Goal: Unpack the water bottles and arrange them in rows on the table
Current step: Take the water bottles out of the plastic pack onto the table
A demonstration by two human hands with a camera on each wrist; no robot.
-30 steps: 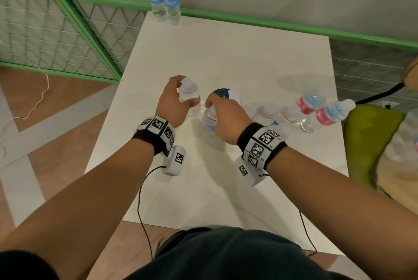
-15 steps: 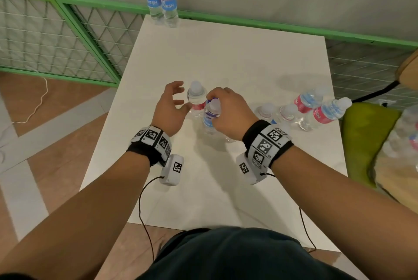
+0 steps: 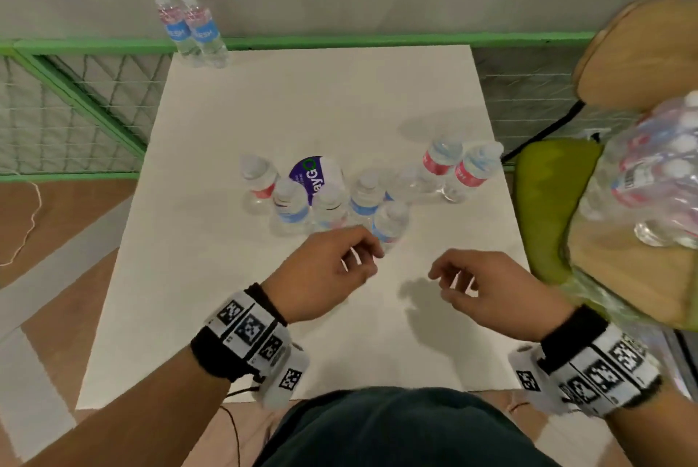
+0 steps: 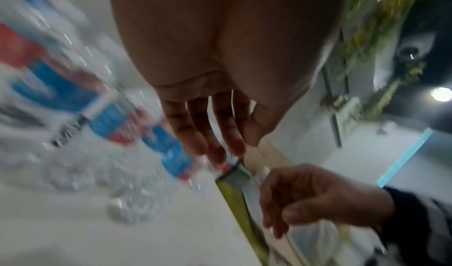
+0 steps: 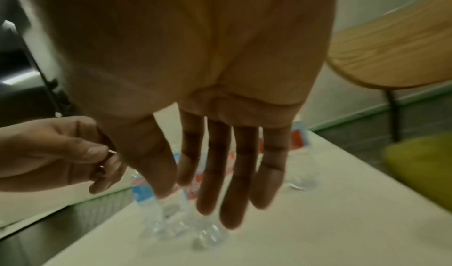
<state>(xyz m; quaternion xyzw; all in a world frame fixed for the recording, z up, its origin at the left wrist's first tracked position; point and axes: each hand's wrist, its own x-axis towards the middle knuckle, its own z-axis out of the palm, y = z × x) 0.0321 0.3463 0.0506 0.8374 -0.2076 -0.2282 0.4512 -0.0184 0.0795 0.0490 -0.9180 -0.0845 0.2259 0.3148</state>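
**Both hands empty above a table of water bottles**

Two upright bottles (image 3: 192,26) at the table's (image 3: 321,96) far left corner carry blue labels ending in "ESH". In the middle a cluster of bottles (image 3: 328,198) stands around a purple-and-white disc (image 3: 316,175) printed "ayG". Two red-labelled bottles (image 3: 455,168) stand further right. Only the head view shows the shrink-wrapped pack (image 3: 657,172) on the wooden chair (image 3: 638,51) beside the table. The wrist views show the palms instead — heavily blurred. The left hand (image 3: 325,270) hovers near the cluster, fingers loosely curled, holding nothing. The right hand (image 3: 487,287) hangs above the table with relaxed fingers — also empty.
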